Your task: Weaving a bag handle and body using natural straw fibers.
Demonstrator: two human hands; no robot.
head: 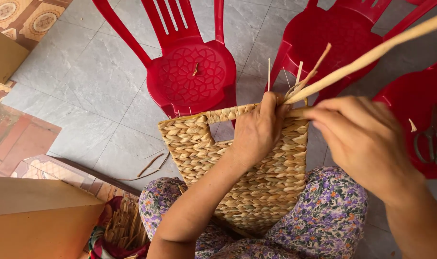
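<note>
Seen from the head: woven basket (256, 177) propped on the lap to steady its rim, left hand (259, 129) clamped there with fingers pressed together, right hand (362, 139) pinching a long straw strand (372, 55) taut — scissors (434, 139) on a red chair (415, 96) nearby.

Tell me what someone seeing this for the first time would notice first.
Probably the woven basket in the middle, resting on a lap in floral cloth, with the left hand gripping its rim and the right hand pulling a long straw strand up toward the top right. Next come the red chairs on the grey tile floor behind it, one on the right holding scissors.
</note>
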